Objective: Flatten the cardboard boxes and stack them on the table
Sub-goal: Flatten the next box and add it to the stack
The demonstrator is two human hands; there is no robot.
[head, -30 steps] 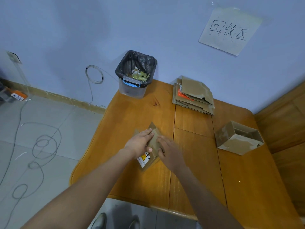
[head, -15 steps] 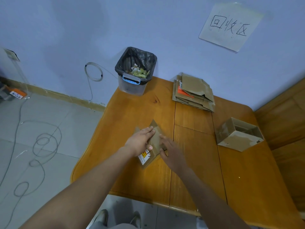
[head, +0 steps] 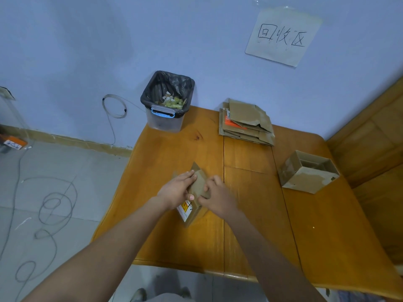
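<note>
A small brown cardboard box with a white-and-yellow label (head: 193, 200), nearly flat, lies on the orange wooden table (head: 174, 243) near its left edge. The left hand (head: 177, 189) presses on it, fingers together and flat. The right hand (head: 218, 198) grips its right side, fingers curled onto the cardboard. A stack of flattened brown cardboard (head: 246, 123) sits at the far edge by the wall. 1 open brown cardboard box (head: 308, 172) stands near the right edge. Bare tabletop lies between them.
</note>
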